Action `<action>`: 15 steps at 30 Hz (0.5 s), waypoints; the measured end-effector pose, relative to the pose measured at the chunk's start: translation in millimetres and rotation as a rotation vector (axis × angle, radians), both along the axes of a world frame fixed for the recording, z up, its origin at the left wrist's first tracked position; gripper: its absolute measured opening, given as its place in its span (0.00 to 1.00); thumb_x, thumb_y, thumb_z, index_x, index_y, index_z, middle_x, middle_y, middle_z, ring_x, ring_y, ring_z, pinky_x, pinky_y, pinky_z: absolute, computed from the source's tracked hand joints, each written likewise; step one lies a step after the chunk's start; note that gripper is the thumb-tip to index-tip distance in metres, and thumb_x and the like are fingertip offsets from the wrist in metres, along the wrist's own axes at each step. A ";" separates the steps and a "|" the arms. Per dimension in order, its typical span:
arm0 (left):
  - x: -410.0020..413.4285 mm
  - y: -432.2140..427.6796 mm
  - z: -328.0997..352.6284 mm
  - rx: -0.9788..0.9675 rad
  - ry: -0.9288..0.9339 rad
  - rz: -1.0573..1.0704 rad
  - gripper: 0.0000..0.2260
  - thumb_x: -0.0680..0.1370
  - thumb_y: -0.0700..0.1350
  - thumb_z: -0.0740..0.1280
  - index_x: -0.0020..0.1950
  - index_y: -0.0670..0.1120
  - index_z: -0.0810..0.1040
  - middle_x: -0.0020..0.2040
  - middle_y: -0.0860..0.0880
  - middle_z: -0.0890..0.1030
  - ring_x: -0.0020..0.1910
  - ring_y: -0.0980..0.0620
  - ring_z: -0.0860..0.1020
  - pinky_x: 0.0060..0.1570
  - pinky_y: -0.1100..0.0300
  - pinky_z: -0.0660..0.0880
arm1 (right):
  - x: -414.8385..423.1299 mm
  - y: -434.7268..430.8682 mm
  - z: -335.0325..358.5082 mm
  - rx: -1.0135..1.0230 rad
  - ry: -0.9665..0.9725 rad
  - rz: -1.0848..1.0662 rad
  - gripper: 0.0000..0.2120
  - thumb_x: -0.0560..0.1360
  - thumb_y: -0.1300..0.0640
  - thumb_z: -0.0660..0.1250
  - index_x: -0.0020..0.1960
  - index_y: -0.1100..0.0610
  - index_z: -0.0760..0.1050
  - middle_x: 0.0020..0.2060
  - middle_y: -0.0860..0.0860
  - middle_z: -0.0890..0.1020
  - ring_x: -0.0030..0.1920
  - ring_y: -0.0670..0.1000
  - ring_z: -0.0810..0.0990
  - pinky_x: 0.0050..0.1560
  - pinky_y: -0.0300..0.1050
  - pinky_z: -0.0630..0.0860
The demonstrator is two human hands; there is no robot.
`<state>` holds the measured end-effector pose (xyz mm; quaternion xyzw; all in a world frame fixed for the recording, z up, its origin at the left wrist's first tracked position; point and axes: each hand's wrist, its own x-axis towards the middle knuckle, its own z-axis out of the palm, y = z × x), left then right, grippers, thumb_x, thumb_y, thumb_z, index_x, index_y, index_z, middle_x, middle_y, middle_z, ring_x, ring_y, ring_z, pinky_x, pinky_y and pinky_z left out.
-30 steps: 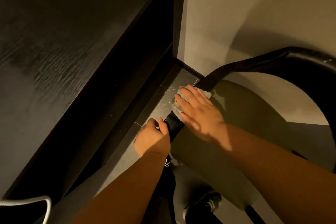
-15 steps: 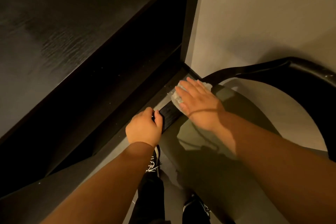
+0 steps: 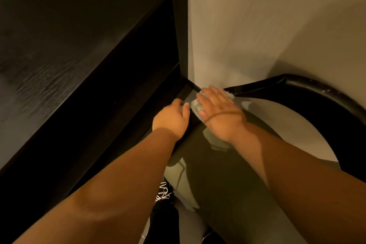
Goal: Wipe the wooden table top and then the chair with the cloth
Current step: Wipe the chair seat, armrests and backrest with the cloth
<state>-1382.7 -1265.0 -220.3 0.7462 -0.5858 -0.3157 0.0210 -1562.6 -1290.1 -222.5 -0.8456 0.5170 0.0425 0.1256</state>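
Observation:
The dark wooden table top (image 3: 59, 49) fills the upper left. The black chair (image 3: 309, 89) with a curved backrest and an olive seat (image 3: 233, 180) stands at the right, by the wall. My right hand (image 3: 219, 111) lies flat with straight fingers on the pale cloth (image 3: 195, 105), pressing it onto the seat's far left corner by the chair's frame. Only the cloth's edges show around my fingers. My left hand (image 3: 171, 118) grips the dark front edge of the chair seat right beside the cloth, fingers curled over it.
A beige wall (image 3: 267, 25) rises behind the chair. The table's dark leg (image 3: 183, 31) and lower shelf (image 3: 118, 117) stand close to the left of my hands. My black shoes with white laces (image 3: 164, 194) are on the floor below.
Both hands slid farther along the seat edge toward the table leg and wall corner, the cloth moving with my right hand. My head view shifted, bringing the hands higher in frame.

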 end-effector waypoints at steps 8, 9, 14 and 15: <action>-6.7 0.0 -13.7 -0.073 -0.189 -0.067 0.20 0.84 0.63 0.47 0.52 0.54 0.74 0.41 0.52 0.76 0.40 0.47 0.77 0.40 0.52 0.73 | 20.5 10.3 -9.1 -0.091 -0.046 -0.247 0.30 0.80 0.52 0.61 0.79 0.62 0.63 0.78 0.63 0.64 0.80 0.65 0.59 0.81 0.63 0.53; -6.5 -0.4 -14.6 -0.061 -0.193 -0.056 0.20 0.84 0.63 0.47 0.52 0.55 0.74 0.42 0.51 0.77 0.41 0.47 0.77 0.39 0.53 0.71 | 24.4 22.1 -12.5 -0.080 -0.110 -0.200 0.30 0.82 0.51 0.61 0.80 0.62 0.62 0.79 0.63 0.63 0.81 0.64 0.57 0.82 0.62 0.51; -8.8 3.3 -10.6 -0.101 -0.240 -0.074 0.21 0.84 0.62 0.44 0.50 0.53 0.72 0.36 0.52 0.74 0.35 0.50 0.75 0.35 0.52 0.74 | -4.5 16.8 -28.4 -0.080 -0.131 -0.142 0.30 0.85 0.47 0.46 0.84 0.58 0.51 0.83 0.58 0.54 0.83 0.58 0.47 0.83 0.57 0.47; -8.9 3.1 -10.0 -0.101 -0.242 -0.070 0.21 0.84 0.62 0.44 0.49 0.54 0.72 0.36 0.53 0.74 0.34 0.50 0.74 0.34 0.53 0.73 | -7.6 13.4 -32.0 -0.093 -0.116 -0.223 0.30 0.85 0.47 0.44 0.84 0.58 0.48 0.83 0.58 0.51 0.83 0.58 0.45 0.83 0.57 0.45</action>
